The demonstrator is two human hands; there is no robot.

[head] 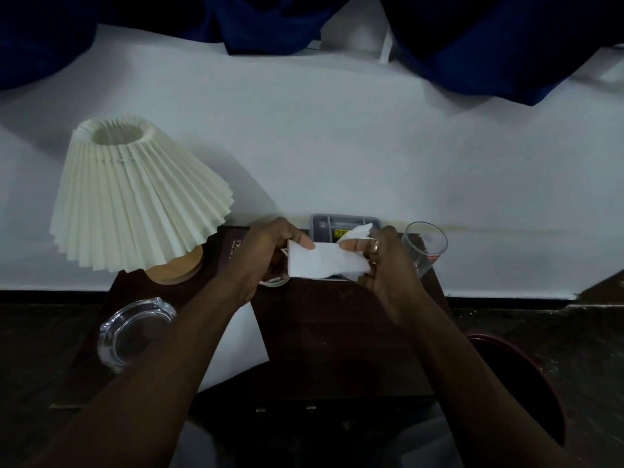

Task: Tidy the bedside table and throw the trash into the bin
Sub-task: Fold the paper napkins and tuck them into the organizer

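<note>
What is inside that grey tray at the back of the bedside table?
The grey tray has dividers, and something with a yellow label lies in one compartment. The white tissue, held by the left hand and right hand, covers the rest.

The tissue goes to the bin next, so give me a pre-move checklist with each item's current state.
1. Tissue held by both hands, left and right: ok.
2. Bin within reach, low on the right: ok.
3. Bin free to take it: cannot tell, inside is dark.
4. Glass clear of the right hand: not ok, it stands just beside it.
5. Ashtray out of the path: ok, far left.
6. Lamp upright: ok.
</note>
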